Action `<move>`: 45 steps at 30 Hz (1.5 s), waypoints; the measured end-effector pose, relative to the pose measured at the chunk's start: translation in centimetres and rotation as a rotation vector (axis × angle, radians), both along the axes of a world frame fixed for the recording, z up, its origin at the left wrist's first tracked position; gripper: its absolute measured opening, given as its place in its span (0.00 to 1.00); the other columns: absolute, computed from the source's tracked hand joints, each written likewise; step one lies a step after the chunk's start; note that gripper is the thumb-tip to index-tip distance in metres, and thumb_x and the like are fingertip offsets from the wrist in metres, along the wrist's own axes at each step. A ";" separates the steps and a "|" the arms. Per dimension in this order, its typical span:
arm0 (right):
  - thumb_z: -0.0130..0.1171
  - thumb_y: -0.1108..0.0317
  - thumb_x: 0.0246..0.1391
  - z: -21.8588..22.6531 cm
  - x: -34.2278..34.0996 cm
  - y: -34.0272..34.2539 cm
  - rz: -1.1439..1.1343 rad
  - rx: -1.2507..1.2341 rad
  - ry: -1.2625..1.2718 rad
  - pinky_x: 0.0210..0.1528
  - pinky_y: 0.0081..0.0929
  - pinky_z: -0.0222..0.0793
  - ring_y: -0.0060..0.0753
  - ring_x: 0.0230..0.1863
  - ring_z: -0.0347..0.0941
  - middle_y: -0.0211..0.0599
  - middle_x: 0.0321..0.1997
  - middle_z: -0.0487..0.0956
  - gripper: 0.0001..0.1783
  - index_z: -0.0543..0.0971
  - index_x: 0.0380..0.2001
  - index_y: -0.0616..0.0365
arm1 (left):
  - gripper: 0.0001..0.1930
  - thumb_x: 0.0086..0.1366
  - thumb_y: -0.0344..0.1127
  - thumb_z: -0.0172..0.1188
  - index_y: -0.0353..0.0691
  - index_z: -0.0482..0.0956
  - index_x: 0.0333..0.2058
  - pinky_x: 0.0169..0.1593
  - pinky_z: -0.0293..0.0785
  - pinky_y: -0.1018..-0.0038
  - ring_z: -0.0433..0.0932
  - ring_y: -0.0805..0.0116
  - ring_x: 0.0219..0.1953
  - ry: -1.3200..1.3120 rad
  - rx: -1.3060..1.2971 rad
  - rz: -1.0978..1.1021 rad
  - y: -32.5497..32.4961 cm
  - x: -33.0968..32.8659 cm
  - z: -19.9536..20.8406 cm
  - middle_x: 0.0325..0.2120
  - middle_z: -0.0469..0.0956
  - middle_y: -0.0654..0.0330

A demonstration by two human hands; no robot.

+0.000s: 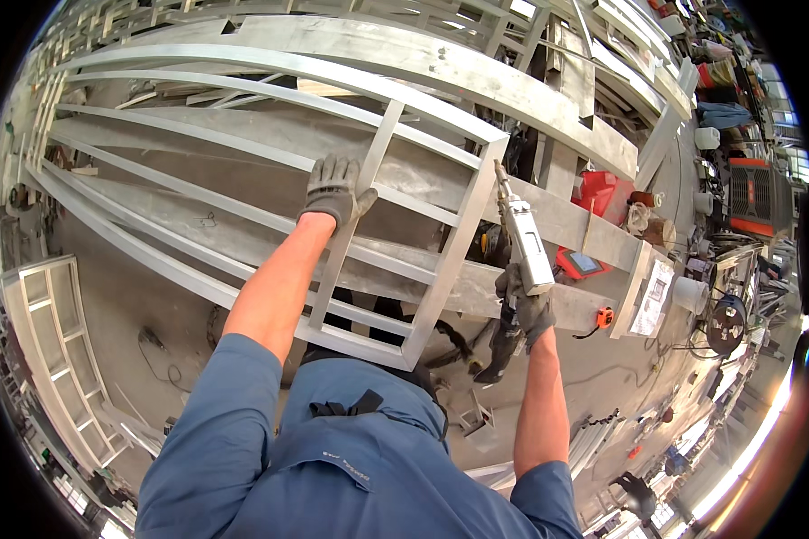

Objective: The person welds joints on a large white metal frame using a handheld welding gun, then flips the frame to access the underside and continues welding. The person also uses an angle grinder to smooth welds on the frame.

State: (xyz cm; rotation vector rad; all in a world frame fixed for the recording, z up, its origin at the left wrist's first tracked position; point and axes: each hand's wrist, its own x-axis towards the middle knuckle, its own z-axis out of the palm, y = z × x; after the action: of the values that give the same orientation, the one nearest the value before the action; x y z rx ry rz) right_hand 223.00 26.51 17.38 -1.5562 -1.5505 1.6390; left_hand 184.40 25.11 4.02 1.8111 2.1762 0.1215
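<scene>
A large silver metal frame of long parallel bars lies before me, its near end close to my waist and its far end off to the left. My left hand, in a grey work glove, rests with fingers stretched out by a crossbar of this frame; its thumb is apart and lies at the bar. On the right, my gloved right hand grips a handheld welding gun with a pale boxy body. The gun's narrow nozzle points up, close to the frame's right end corner. Part of the grip is hidden by the glove.
Wide metal beams lie beneath and beyond the frame. To the right are a red case, an orange tape measure and a printed sheet. Another metal frame stands at the left. Cables run across the floor.
</scene>
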 end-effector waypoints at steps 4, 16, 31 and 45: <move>0.50 0.56 0.66 -1.6 1.2 0.3 0.008 0.048 0.087 0.27 0.26 0.64 0.23 0.26 0.67 0.30 0.26 0.73 0.18 0.75 0.41 0.62 | 0.39 0.59 0.63 0.59 0.38 0.71 0.59 0.70 0.51 0.54 0.63 0.47 0.63 0.016 -0.147 0.006 1.2 0.4 1.3 0.59 0.69 0.46; 0.58 0.57 0.67 -0.1 -1.9 2.4 -0.250 0.034 0.009 0.25 0.22 0.65 0.19 0.24 0.71 0.30 0.24 0.78 0.16 0.79 0.42 0.62 | 0.45 0.59 0.69 0.54 0.35 0.67 0.62 0.69 0.43 0.56 0.60 0.51 0.62 0.106 -0.262 0.074 2.5 1.6 -0.1 0.56 0.68 0.51; 0.55 0.56 0.70 -0.4 1.2 5.6 -0.295 0.079 -0.062 0.26 0.24 0.72 0.23 0.23 0.75 0.30 0.25 0.79 0.17 0.78 0.48 0.59 | 0.48 0.60 0.71 0.52 0.37 0.61 0.68 0.73 0.35 0.52 0.52 0.48 0.70 0.059 -0.370 0.093 2.9 1.7 0.8 0.67 0.61 0.47; 0.56 0.53 0.68 2.5 -2.4 1.2 -0.387 -0.195 0.083 0.24 0.25 0.72 0.26 0.22 0.75 0.33 0.24 0.79 0.21 0.76 0.51 0.60 | 0.48 0.58 0.72 0.54 0.38 0.64 0.65 0.72 0.38 0.54 0.56 0.51 0.68 0.060 -0.392 0.077 2.9 1.3 1.3 0.63 0.64 0.51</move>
State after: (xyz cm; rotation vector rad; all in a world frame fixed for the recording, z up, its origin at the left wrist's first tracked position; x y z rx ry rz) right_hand 220.63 27.72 19.85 -1.7325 -0.9919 1.6394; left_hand 185.74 28.00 5.28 1.5290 2.1259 -0.3246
